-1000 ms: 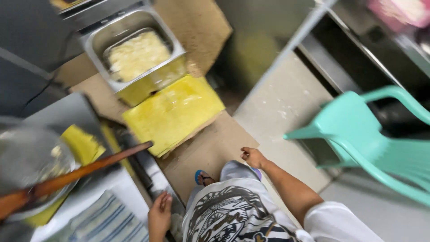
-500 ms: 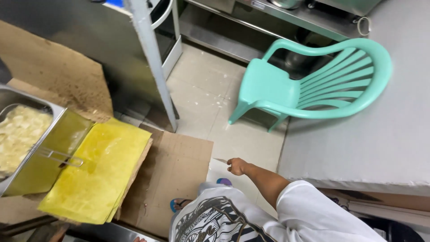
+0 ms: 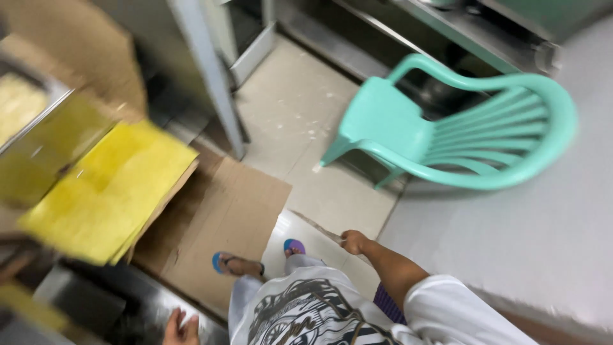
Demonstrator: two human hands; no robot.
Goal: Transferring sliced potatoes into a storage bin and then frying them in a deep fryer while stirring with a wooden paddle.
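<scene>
My left hand (image 3: pixel 181 328) shows at the bottom edge, fingers loosely apart, resting near a dark metal edge; it holds nothing. My right hand (image 3: pixel 353 242) hangs at my side in a loose fist above the tiled floor, close to the edge of a grey counter (image 3: pixel 511 223); nothing shows in it. My feet in blue sandals (image 3: pixel 225 262) stand on flattened cardboard (image 3: pixel 217 217). My white printed shirt fills the bottom middle.
A mint-green plastic chair (image 3: pixel 440 121) stands on the floor to the right. A yellow flat pad (image 3: pixel 108 185) lies on the cardboard at left, beside a metal tray (image 3: pixel 25 134). A grey metal post (image 3: pixel 207 76) rises ahead.
The view has swung right and tilted; the chair and the yellow pad now appear nearer. My left hand has come into view at the bottom. My right hand stays at my side.
</scene>
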